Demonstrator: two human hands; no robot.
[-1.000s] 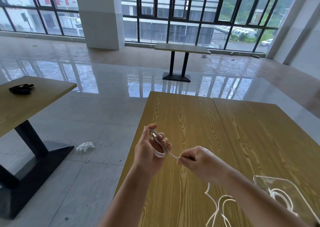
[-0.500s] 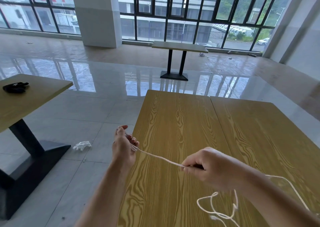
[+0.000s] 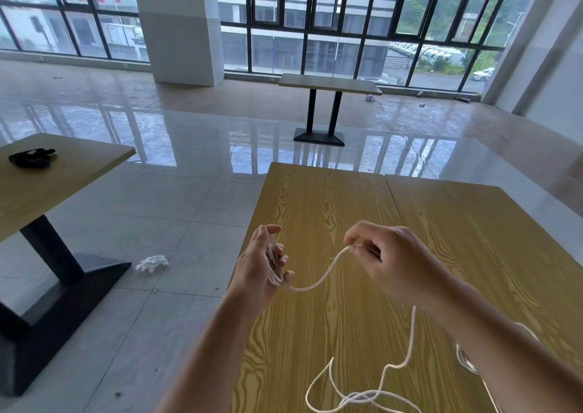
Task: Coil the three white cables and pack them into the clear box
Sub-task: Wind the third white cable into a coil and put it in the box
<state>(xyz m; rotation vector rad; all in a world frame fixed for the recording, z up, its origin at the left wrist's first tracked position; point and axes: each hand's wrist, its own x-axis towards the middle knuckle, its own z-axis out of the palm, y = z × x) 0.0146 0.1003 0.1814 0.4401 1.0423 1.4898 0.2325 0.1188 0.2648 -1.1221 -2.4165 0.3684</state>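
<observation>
Both hands grip the white cable (left holds loops, right pinches it)

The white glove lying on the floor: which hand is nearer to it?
Left. The left hand, wrapped in loops of the white cable, hangs at the table's left edge, just right of the glove. The right hand pinches the cable farther right, over the table.

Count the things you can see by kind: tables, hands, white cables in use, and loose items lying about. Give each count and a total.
Tables: 4
Hands: 2
White cable: 1
Black item on left table: 1
White glove on floor: 1
Total: 9
</observation>
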